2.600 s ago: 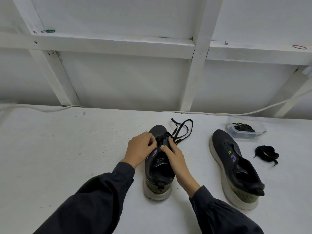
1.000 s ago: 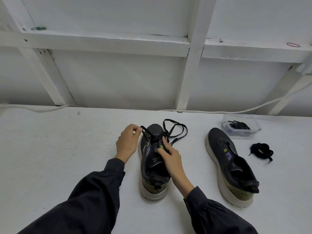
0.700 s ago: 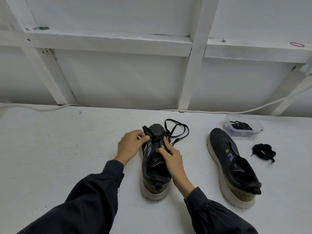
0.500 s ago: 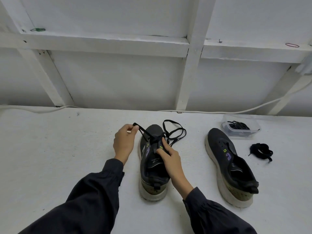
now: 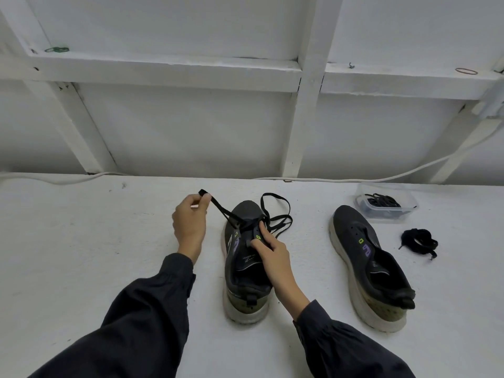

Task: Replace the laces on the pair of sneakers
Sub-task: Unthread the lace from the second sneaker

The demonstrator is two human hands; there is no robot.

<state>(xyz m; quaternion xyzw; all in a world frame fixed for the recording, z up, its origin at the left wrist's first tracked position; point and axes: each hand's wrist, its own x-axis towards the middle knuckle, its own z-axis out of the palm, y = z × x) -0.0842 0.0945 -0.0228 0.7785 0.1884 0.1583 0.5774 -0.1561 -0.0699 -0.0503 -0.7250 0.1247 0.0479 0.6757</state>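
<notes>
The black lace drawn out to the left.
The left hand, which was down at the eyelets of the middle sneaker a couple of seconds back, has moved off toward the worktop's left and far edge, pinching the lace's end; the strand now runs taut from the eyelets to its grip.

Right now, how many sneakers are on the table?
2. The middle sneaker, gripped by the right hand, its lace pinched by the left hand; the right-side sneaker lies untouched near the plastic tub.
</notes>
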